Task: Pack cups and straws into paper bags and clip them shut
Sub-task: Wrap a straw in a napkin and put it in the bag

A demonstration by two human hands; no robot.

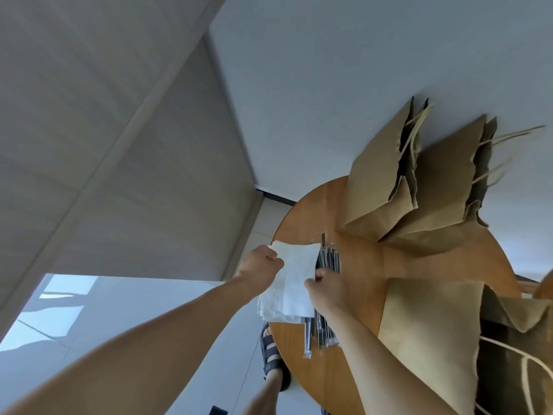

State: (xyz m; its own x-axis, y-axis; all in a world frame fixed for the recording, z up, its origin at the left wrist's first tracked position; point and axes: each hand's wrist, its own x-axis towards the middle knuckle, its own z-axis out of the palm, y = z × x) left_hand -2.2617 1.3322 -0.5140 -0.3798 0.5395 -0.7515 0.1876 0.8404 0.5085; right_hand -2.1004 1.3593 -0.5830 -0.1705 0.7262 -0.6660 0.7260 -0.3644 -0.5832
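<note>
Head view, steeply tilted. Round wooden table [359,280].

- Left grip [260,265]: fingers curled tight, pinching the far left corner of the top sheet [299,271], which lay on a stack of white sheets [275,307] at the table's left edge.
- Right grip [326,287]: thumb and fingers closed on the same sheet's right edge. Whether a straw was also caught under the fingertips could not be told.
- Straws [327,259]: black, in clear wrappers, a loose bundle flat on the table. It lay just beside the stack's right edge and partly under the right grip.
- The straws' long axis ran near-to-far, parallel to the sheet's right edge. Ends showed beyond the grip on both sides.
- Brown bags: two at the far side [377,187] [440,193], touching each other and well apart from both grips. A near bag [428,339] sat just right of the right forearm, its dark mouth toward the frame's right edge.
- No cups or clips were seen.

Judgement: the move turned on the straws, which lay directly under the right grip. The left was a sheet's width away, so the right was the nearer hand. It would need to drop the sheet, close across the bundle's short axis and carry rightward to the near bag.
</note>
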